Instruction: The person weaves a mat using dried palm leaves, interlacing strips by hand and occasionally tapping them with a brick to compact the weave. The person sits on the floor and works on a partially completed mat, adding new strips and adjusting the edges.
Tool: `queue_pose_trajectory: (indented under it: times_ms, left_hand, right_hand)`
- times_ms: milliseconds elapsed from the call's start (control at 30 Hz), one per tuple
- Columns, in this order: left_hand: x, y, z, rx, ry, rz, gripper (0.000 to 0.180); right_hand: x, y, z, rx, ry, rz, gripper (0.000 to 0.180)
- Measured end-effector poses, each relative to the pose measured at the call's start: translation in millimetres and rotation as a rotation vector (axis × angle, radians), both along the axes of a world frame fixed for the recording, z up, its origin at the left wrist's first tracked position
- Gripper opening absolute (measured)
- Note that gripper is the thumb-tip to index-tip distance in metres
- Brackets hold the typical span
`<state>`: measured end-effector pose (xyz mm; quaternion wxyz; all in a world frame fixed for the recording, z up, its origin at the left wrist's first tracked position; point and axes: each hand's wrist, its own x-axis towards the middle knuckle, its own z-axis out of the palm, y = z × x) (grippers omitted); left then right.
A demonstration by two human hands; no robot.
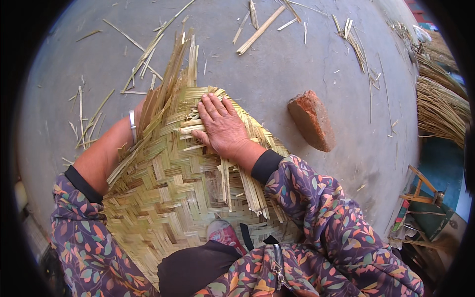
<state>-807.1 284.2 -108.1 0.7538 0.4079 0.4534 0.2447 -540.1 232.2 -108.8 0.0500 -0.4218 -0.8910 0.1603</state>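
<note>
A woven mat of flat, pale green-and-tan split strips spreads in front of me, its herringbone weave running toward my body. My right hand lies flat on the mat's far part, palm down with fingers stretched out, over short strip ends near the braided edge. Loose strip ends stick out below that wrist. On the left, my left hand reaches behind a bundle of upright unwoven strips. Its fingers are hidden by them. A metal bangle circles the left wrist.
A broken reddish brick lies on the grey floor right of the mat. Cut strip pieces are scattered across the far floor. Bundled stalks and a wooden frame stand at the right rim. My shoe rests on the mat.
</note>
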Motion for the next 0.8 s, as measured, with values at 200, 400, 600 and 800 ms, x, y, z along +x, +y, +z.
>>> queue_pose_trajectory:
  times_ms: [200,400,600,800]
  left_hand:
    - [33,2,23,0.249,0.349,-0.012,0.057]
    - [71,0,64,-0.318,0.048,0.231,0.061]
    - [106,-29,59,0.075,0.318,0.17,0.065]
    - [143,-57,43,0.582,0.874,-0.072,0.071]
  right_hand:
    - [-1,-1,-2,-0.003,0.027,0.008,0.079]
    - [-2,-1,2,-0.001,-0.017,0.001,0.08]
    - [2,-1,-7,0.109,-0.033,0.068,0.078]
    - [24,-31,-5,0.345,-0.248,0.193,0.068]
